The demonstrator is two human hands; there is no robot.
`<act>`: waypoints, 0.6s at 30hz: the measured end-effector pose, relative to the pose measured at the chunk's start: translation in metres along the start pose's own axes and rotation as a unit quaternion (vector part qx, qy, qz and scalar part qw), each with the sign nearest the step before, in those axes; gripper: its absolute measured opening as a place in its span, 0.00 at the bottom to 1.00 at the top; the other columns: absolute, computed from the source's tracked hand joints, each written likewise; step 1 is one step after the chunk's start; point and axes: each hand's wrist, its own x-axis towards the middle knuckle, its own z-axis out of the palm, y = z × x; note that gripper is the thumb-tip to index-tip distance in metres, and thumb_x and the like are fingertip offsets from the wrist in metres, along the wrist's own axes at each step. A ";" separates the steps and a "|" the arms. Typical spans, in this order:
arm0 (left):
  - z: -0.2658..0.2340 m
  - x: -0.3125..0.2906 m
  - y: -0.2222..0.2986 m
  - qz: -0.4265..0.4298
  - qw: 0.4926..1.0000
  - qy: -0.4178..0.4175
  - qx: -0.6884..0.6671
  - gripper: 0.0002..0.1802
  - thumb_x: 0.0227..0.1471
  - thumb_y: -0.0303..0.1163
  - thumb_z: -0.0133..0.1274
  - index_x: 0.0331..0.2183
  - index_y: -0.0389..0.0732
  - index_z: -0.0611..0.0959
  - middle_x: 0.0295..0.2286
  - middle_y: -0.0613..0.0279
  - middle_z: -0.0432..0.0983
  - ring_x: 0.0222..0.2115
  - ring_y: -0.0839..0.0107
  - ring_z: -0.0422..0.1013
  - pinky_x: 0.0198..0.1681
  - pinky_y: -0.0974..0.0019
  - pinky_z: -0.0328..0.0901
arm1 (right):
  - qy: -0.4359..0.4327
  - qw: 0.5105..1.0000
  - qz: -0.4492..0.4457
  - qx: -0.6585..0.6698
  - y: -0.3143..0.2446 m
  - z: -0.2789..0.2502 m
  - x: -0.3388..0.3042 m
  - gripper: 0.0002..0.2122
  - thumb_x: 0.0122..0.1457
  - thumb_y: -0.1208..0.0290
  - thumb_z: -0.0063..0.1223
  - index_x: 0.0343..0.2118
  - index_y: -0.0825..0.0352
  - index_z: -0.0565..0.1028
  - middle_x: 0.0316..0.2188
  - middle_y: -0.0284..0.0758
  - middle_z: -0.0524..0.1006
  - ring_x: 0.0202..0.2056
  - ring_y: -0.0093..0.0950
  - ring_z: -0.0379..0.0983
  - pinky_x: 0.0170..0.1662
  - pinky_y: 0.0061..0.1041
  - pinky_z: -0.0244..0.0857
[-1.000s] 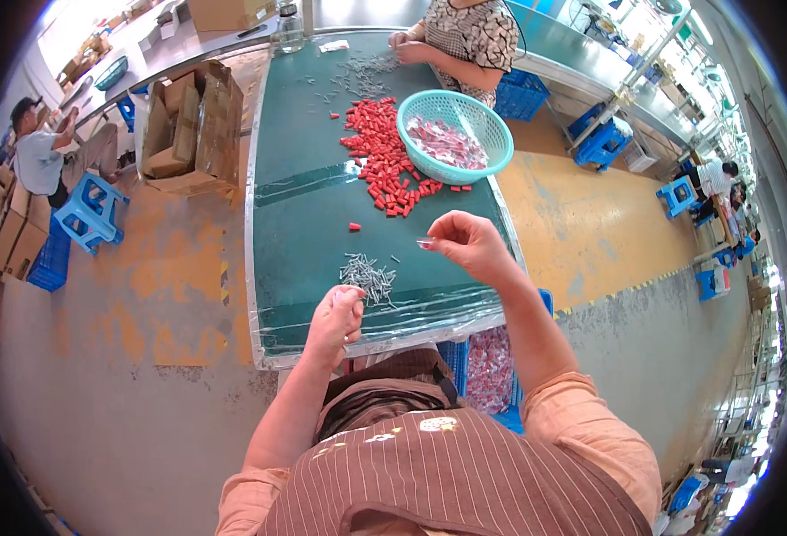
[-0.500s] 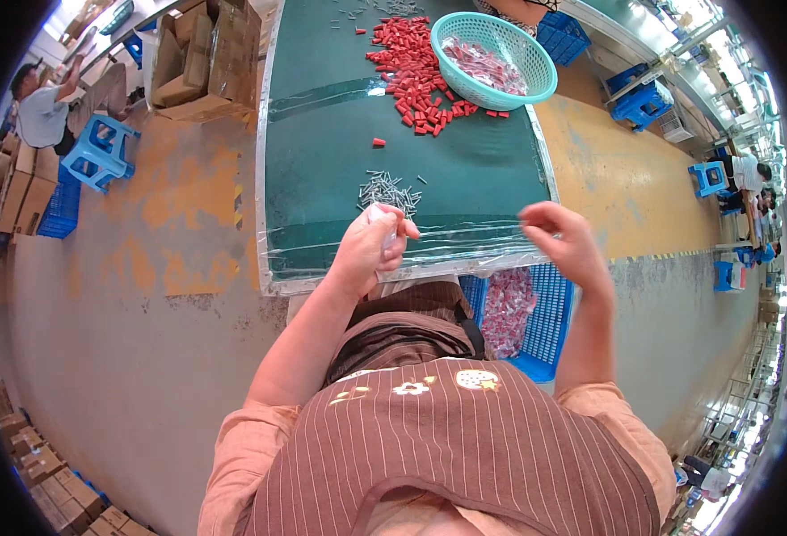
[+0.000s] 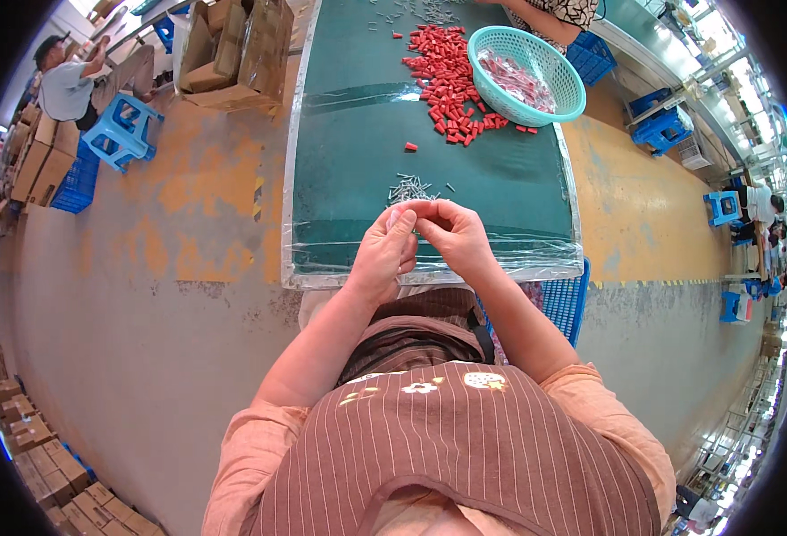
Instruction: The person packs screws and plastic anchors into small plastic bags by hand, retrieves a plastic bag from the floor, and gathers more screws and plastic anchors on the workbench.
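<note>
My left hand (image 3: 384,255) is closed at the near end of the table, with a small, whitish piece of clear plastic (image 3: 393,218) showing at its thumb and forefinger. Its fingers hide most of that piece. My right hand (image 3: 458,237) meets it fingertip to fingertip, thumb and forefinger pinched; whatever lies between them is hidden. Just beyond both hands lies a small pile of grey metal screws (image 3: 410,189), partly covered by my fingers. One red plastic plug (image 3: 411,146) lies alone past that pile, and a large heap of red plugs (image 3: 447,85) spreads farther up the table.
A turquoise basket (image 3: 493,96) holding small clear bags stands on the green table (image 3: 349,161). A co-worker's arm (image 3: 541,20) is behind it. Below the table's right corner sits a blue crate (image 3: 565,304). Cardboard boxes (image 3: 264,54) and a blue stool (image 3: 123,129) are left.
My right hand has come in from the right to meet my left hand. The view has shifted, so the table appears farther right, and my right forearm now covers much of the blue crate.
</note>
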 end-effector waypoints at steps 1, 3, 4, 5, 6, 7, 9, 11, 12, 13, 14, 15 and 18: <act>0.001 -0.001 0.001 -0.001 1.000 0.005 -0.002 0.13 0.59 0.37 0.45 0.43 0.41 0.74 0.17 0.76 0.59 0.13 0.87 0.50 0.13 0.81 0.47 | -0.003 1.000 0.007 -0.014 0.005 -0.002 0.000 0.06 0.56 0.74 0.53 0.34 0.71 0.75 0.29 0.30 0.76 0.33 0.17 0.70 0.37 0.19 0.65; 0.000 -0.002 0.001 -0.002 1.000 0.010 -0.005 0.12 0.59 0.36 0.45 0.43 0.42 0.73 0.17 0.76 0.59 0.13 0.87 0.50 0.13 0.82 0.47 | -0.006 0.999 0.015 -0.029 0.008 -0.006 0.000 0.06 0.56 0.74 0.53 0.33 0.71 0.75 0.28 0.30 0.76 0.32 0.16 0.69 0.37 0.18 0.65; -0.001 -0.001 0.001 0.004 1.000 0.022 -0.010 0.10 0.59 0.35 0.46 0.41 0.42 0.74 0.18 0.76 0.59 0.13 0.87 0.50 0.13 0.82 0.47 | -0.007 0.999 0.013 -0.043 0.008 -0.009 0.001 0.06 0.56 0.73 0.53 0.33 0.71 0.75 0.27 0.29 0.75 0.31 0.16 0.69 0.36 0.18 0.64; -0.003 -0.001 0.000 0.008 0.999 0.035 -0.015 0.09 0.58 0.33 0.47 0.39 0.42 0.74 0.18 0.77 0.60 0.13 0.87 0.50 0.13 0.82 0.47 | -0.008 0.998 0.013 -0.056 0.007 -0.011 0.000 0.06 0.57 0.73 0.52 0.32 0.71 0.75 0.26 0.28 0.74 0.31 0.16 0.68 0.35 0.18 0.64; -0.004 0.000 -0.001 0.008 0.999 0.036 -0.016 0.09 0.58 0.33 0.47 0.39 0.42 0.74 0.18 0.77 0.60 0.13 0.87 0.50 0.13 0.82 0.47 | -0.009 0.998 0.014 -0.056 0.005 -0.012 0.000 0.06 0.57 0.73 0.52 0.32 0.71 0.75 0.26 0.28 0.74 0.31 0.16 0.68 0.35 0.18 0.64; -0.005 0.000 -0.001 0.009 0.999 0.041 0.004 0.07 0.57 0.32 0.49 0.37 0.42 0.75 0.18 0.76 0.61 0.13 0.88 0.51 0.13 0.82 0.47 | -0.018 0.998 0.023 -0.057 0.002 -0.013 -0.001 0.06 0.57 0.73 0.52 0.32 0.71 0.75 0.26 0.28 0.74 0.30 0.16 0.67 0.35 0.18 0.63; -0.008 0.002 -0.002 0.010 0.999 0.044 0.024 0.05 0.55 0.31 0.51 0.35 0.42 0.75 0.19 0.76 0.62 0.13 0.88 0.52 0.13 0.82 0.47 | -0.025 0.998 0.034 -0.055 0.004 -0.016 -0.001 0.06 0.57 0.72 0.52 0.33 0.70 0.74 0.26 0.28 0.74 0.30 0.16 0.67 0.34 0.17 0.63; -0.010 0.004 -0.003 0.003 0.997 0.061 0.037 0.05 0.54 0.31 0.53 0.32 0.43 0.74 0.19 0.75 0.63 0.13 0.88 0.53 0.13 0.82 0.47 | -0.013 0.998 0.039 -0.037 0.000 -0.015 -0.004 0.07 0.57 0.72 0.52 0.33 0.70 0.74 0.26 0.28 0.74 0.30 0.16 0.67 0.34 0.17 0.63; -0.010 0.005 -0.003 0.003 0.997 0.062 0.038 0.05 0.54 0.31 0.53 0.32 0.43 0.74 0.19 0.75 0.63 0.13 0.88 0.53 0.13 0.82 0.47 | -0.002 0.999 0.045 -0.020 -0.003 -0.014 -0.005 0.07 0.57 0.72 0.52 0.33 0.70 0.73 0.27 0.28 0.74 0.29 0.16 0.67 0.34 0.17 0.62; -0.009 0.005 -0.003 0.006 0.997 0.065 0.047 0.05 0.53 0.31 0.54 0.31 0.43 0.74 0.19 0.75 0.64 0.13 0.88 0.53 0.13 0.82 0.47 | -0.002 0.999 0.045 -0.020 -0.007 -0.013 -0.004 0.07 0.57 0.72 0.52 0.33 0.70 0.73 0.27 0.28 0.74 0.29 0.16 0.67 0.34 0.17 0.62; -0.008 0.005 -0.005 0.009 0.996 0.068 0.057 0.06 0.53 0.31 0.54 0.30 0.43 0.74 0.19 0.75 0.64 0.13 0.88 0.53 0.14 0.81 0.48 | -0.001 0.999 0.053 -0.007 -0.011 -0.012 -0.005 0.07 0.57 0.72 0.52 0.33 0.70 0.73 0.26 0.28 0.74 0.29 0.16 0.67 0.34 0.17 0.63; -0.007 0.005 -0.006 0.008 0.996 0.069 0.057 0.06 0.53 0.31 0.54 0.30 0.43 0.74 0.19 0.75 0.64 0.13 0.88 0.53 0.14 0.81 0.48 | -0.001 0.998 0.060 0.006 -0.012 -0.011 -0.005 0.07 0.57 0.71 0.52 0.33 0.70 0.73 0.26 0.28 0.74 0.29 0.16 0.67 0.34 0.17 0.63; -0.005 0.006 -0.010 0.021 0.993 0.079 0.079 0.07 0.52 0.32 0.55 0.29 0.44 0.73 0.19 0.75 0.64 0.14 0.87 0.54 0.14 0.81 0.48 | -0.020 0.998 0.049 -0.026 -0.001 -0.015 -0.004 0.07 0.57 0.71 0.51 0.33 0.70 0.73 0.27 0.28 0.73 0.30 0.16 0.67 0.33 0.17 0.62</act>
